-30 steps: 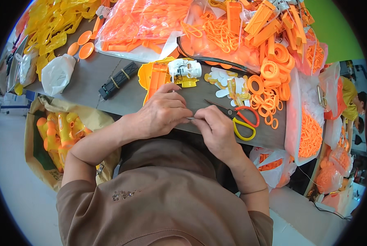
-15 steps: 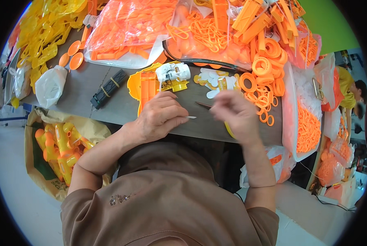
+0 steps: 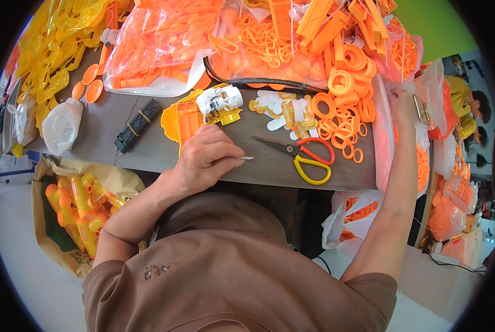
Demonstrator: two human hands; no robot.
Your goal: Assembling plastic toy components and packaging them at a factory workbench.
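My left hand (image 3: 210, 157) is closed in a pinch near the table's front edge, a thin white strip (image 3: 246, 157) poking out past the fingertips. Just beyond it lies a yellow toy shell (image 3: 173, 123) with an orange part (image 3: 189, 119) and a white mechanism (image 3: 220, 98) on it. My right hand (image 3: 400, 104) reaches over the far end of a clear-sided bin (image 3: 381, 146) on the right; its fingertips are too indistinct to read. Scissors (image 3: 289, 148) with one red and one yellow handle lie between my hands, blades pointing left.
Orange rings (image 3: 344, 124) and flat white-and-yellow pieces (image 3: 283, 110) lie beyond the scissors. Bags of orange parts (image 3: 162, 47) line the back. A black banded bundle (image 3: 137, 125) and a white bag (image 3: 63, 126) sit left. A paper sack (image 3: 45, 213) holds yellow-orange pieces.
My right hand has swung from above the scissors out to the right, over the bin, leaving the scissors in full view. My left hand keeps its pinch on the white strip.
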